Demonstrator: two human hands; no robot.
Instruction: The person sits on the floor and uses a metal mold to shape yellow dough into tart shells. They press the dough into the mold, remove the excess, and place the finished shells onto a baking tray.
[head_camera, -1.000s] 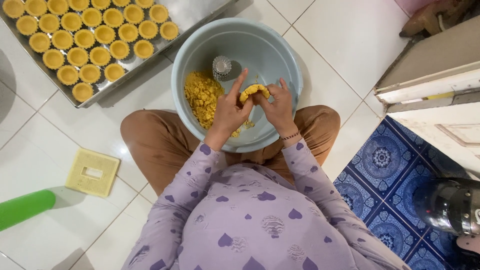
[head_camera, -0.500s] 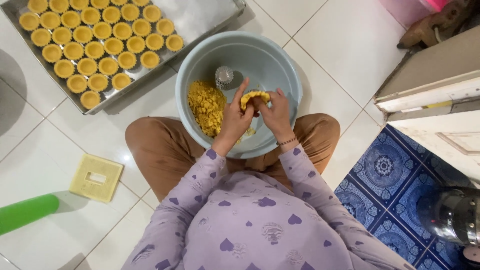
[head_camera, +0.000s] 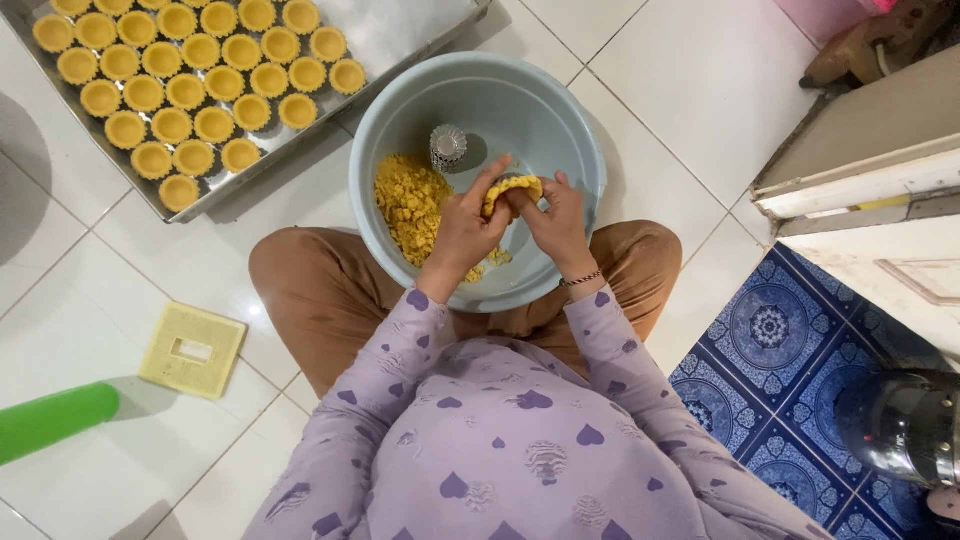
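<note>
Floor: white glossy tiles (head_camera: 690, 70), with a blue patterned mat (head_camera: 760, 340) at the person's right and a pale wooden door frame (head_camera: 880, 170) beyond it.
Person: seated on the floor, brown trousers, lilac sleeves with purple hearts, knees either side of a grey-blue plastic basin (head_camera: 560, 120).
Left hand: the left hand (head_camera: 465, 225) is cupped round a tart shell in its mould (head_camera: 512, 188), thumb pressed on the yellow dough at the rim.
Right hand: the right hand (head_camera: 555, 220) closes on the same shell from the other side, fingers curled and narrow, pinching the edge.
Where the shell is: held above the basin's middle, between both hands, not resting on anything.
Basin contents: a heap of yellow dough crumbs (head_camera: 410, 200) on the left half, and one fluted metal tart mould (head_camera: 448, 146), standing near the far wall.
Done: a metal baking tray (head_camera: 400, 30) at upper left carries rows of shaped tart shells (head_camera: 190, 90), filling roughly its left half.
Left: the tray's right part is bare, and plenty of dough remains, so I judge the shaping well along but not finished.
Nearby: a square yellow plastic piece (head_camera: 192, 350) and a green cylinder (head_camera: 50, 420) lie on the tiles at left.
</note>
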